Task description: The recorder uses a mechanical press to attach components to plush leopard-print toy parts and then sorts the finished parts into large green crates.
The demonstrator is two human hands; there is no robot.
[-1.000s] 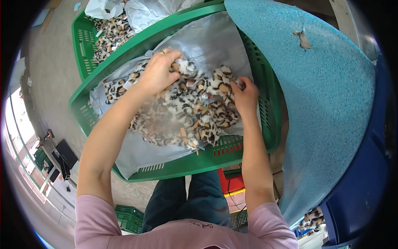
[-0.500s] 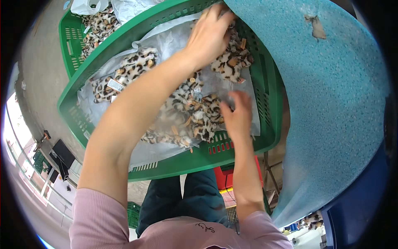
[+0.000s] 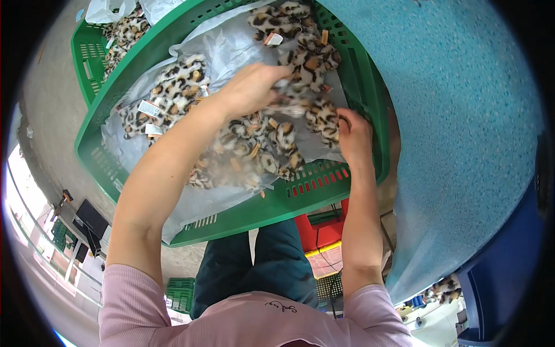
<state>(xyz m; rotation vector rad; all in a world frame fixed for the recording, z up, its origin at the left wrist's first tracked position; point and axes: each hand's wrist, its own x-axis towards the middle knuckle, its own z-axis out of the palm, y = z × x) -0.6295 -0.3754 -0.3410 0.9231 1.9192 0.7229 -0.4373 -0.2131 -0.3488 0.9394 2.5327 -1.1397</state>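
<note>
A large green plastic basket [image 3: 254, 218], lined with whitish sheeting [image 3: 222, 49], holds several leopard-print plush pieces. My right hand [image 3: 355, 136], thumb and fingers closed, grips one plush piece [image 3: 322, 120] near the basket's right wall. To its left, my left hand [image 3: 254, 89] reaches across with fingers closed on blurred spotted fabric; it looks like the same piece, though motion smears the join. Other plush pieces [image 3: 173, 92] with white labels lie left of my left forearm. More plush [image 3: 283, 23] rests at the far end.
A blue speckled surface [image 3: 457, 127] borders the basket on the right. Another green crate [image 3: 89, 63] with spotted plush and white bags stands at the far left. Below the basket's front edge sits a red crate [image 3: 326, 234]. A smaller green crate [image 3: 180, 295] is on the floor.
My left hand has come back from the basket's far end toward its middle. My right hand has moved slightly right and up, closing on a plush piece. The view has shifted a little.
</note>
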